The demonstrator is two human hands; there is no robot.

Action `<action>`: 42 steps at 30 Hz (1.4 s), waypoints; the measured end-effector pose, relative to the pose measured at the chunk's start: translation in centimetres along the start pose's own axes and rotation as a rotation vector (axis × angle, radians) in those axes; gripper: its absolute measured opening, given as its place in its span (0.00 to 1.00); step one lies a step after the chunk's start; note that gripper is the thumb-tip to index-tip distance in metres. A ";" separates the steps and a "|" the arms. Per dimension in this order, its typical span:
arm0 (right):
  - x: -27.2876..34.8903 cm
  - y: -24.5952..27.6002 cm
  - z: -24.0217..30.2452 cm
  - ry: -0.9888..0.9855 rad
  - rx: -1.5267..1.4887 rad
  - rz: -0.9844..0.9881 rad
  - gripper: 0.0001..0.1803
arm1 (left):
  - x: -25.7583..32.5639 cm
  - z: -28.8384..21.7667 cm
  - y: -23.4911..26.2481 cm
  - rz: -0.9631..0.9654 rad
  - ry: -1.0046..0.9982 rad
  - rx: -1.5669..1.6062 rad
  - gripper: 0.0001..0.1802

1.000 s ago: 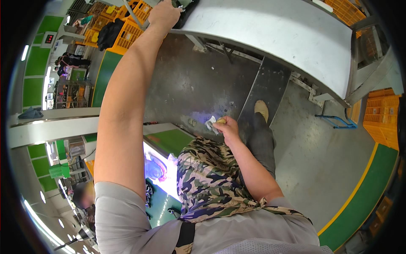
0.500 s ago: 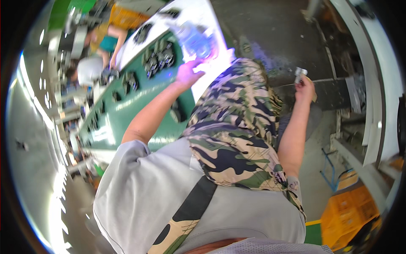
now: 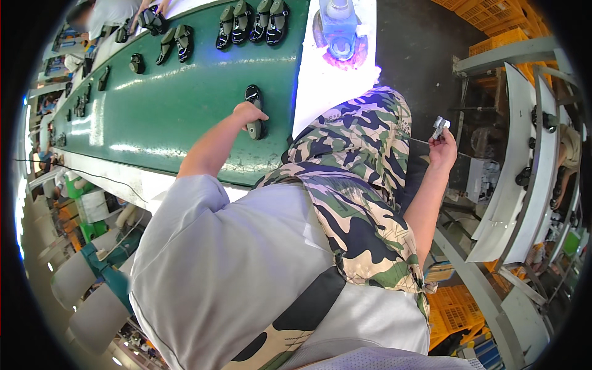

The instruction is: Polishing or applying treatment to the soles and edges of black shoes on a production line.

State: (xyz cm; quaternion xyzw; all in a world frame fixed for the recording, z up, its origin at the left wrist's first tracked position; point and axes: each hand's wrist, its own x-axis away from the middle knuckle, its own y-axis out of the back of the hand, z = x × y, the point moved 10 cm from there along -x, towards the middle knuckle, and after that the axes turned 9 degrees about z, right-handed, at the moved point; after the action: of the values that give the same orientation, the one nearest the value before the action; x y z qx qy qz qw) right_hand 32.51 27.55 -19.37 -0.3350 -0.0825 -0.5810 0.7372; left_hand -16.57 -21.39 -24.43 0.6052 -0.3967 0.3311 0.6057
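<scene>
My left hand [image 3: 248,113] is closed around the middle of a black patent shoe [image 3: 253,94] with a pale insole. This shoe lies on a green conveyor belt [image 3: 185,92], its shiny toe pointing to the far side. Out to the right, away from the belt, my right hand [image 3: 443,150] pinches a small white and grey crumpled-looking piece [image 3: 440,125] between thumb and fingers. I cannot make out its kind.
Several similar black shoes [image 3: 242,21] stand in pairs along the belt's far part. A blue-lit device [image 3: 340,31] sits on the white tabletop [image 3: 308,92] beside it. Yellow crates [image 3: 456,311] and metal racks [image 3: 499,228] are at right. A co-worker [image 3: 114,15] handles shoes at the far left.
My left hand has gone from beside the blue-lit device to the lone shoe on the belt and taken hold of it. The view has turned; my right hand still holds the small piece.
</scene>
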 end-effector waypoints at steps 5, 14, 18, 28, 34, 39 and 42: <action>0.4 -4.4 2.6 0.055 0.058 0.060 0.08 | -2.6 1.2 0.7 0.191 -0.049 0.355 0.23; 2.0 -18.2 2.3 0.137 0.307 0.228 0.09 | 10.0 -16.1 3.9 0.715 -0.960 1.362 0.27; 6.2 -27.7 3.2 0.234 0.481 0.513 0.09 | 16.6 -23.1 5.4 0.218 -1.382 0.879 0.31; 8.5 -28.6 5.0 0.268 0.532 0.409 0.11 | 32.0 -27.6 4.5 -0.376 -1.972 0.176 0.29; 9.6 -28.4 5.3 0.235 0.413 0.468 0.11 | 36.7 -28.7 3.4 -0.533 -2.074 -0.086 0.27; 11.7 -29.2 5.8 0.169 0.222 0.570 0.11 | 35.8 -29.5 2.7 -0.526 -2.014 -0.089 0.28; 13.1 -29.7 7.5 0.228 0.225 0.609 0.11 | 35.0 -30.0 2.5 -0.532 -1.913 -0.093 0.30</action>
State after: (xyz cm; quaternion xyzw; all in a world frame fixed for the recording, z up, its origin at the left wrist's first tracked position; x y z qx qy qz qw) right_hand 11.56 18.47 4.84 -0.1936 0.0407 -0.3552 0.9136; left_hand -0.06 5.87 8.96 0.6623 -0.5821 -0.4591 0.1083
